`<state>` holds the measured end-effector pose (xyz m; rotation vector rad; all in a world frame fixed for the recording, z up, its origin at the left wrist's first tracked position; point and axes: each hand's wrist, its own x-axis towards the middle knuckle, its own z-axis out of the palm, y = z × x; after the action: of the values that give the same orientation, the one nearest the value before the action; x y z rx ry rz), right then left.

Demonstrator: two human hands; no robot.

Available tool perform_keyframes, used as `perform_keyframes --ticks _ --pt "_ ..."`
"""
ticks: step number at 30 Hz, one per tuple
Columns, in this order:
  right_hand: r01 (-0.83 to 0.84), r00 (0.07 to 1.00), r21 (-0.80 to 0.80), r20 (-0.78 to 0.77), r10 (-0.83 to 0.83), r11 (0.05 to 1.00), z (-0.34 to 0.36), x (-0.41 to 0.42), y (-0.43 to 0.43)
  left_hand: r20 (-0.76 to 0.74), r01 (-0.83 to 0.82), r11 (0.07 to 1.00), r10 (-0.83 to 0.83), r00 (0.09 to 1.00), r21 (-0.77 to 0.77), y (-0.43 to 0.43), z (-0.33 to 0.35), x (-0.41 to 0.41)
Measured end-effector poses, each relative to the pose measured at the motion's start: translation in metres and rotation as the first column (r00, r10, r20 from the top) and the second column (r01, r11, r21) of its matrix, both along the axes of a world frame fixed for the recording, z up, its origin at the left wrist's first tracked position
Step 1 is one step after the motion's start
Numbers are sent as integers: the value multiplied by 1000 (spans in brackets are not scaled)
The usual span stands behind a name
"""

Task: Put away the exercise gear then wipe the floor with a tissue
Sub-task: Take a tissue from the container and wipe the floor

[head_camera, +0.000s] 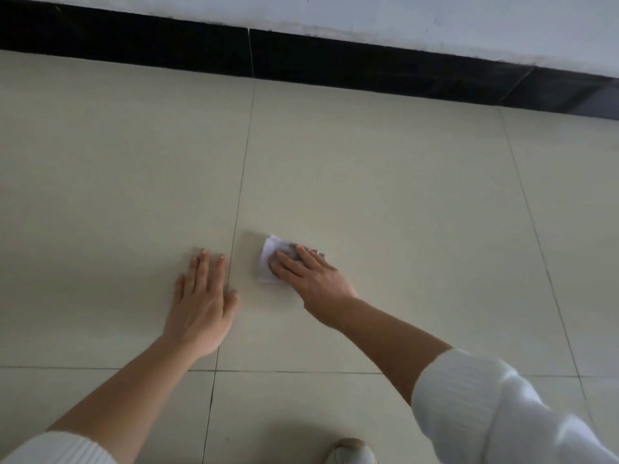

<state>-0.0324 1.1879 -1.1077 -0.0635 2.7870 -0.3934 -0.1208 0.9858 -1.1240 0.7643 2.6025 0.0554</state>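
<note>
A folded white tissue [269, 259] lies on the beige tiled floor [385, 195] near the middle of the view. My right hand [310, 276] presses flat on the tissue with straight fingers, covering its right part. Just to the left, my left hand [202, 299] rests palm down on the floor with its fingers spread, a short gap from the tissue. Both forearms are bare, with white sleeves pushed up. No exercise gear is in view.
A black skirting band [335, 61] runs along the foot of a white wall [402, 18] at the top. Grout lines cross the tiles. The toe of a light shoe [351, 452] shows at the bottom edge.
</note>
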Motion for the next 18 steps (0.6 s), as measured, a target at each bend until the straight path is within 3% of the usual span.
perform_keyframes --ticks 2,4,6,9,11,14,16,18 --pt "-5 1000 30 -31 6 1000 -4 -14 35 50 19 999 -18 999 -29 2 5 -6" --pt "213 977 87 -24 -212 973 -5 -27 69 88 109 984 -97 991 -140 4 13 -17" --pt "443 895 114 -6 -446 889 -4 -40 93 180 203 940 -157 971 -276 7 25 -32" --pt "602 796 90 11 -605 793 0 -59 93 305 232 916 -130 943 -327 12 41 -48" --pt "551 834 41 12 -551 834 3 -63 71 309 186 924 -79 948 -335 17 44 -50" --pt "263 964 -66 47 -261 962 10 -58 24 246 113 950 -40 968 -291 21 40 -45" --pt "103 994 -93 54 -98 990 11 -63 -1 173 64 968 -21 985 -244 18 36 -47" --pt "48 999 -99 18 -46 994 5 -84 -11 104 28 977 -6 995 -211 10 31 -64"
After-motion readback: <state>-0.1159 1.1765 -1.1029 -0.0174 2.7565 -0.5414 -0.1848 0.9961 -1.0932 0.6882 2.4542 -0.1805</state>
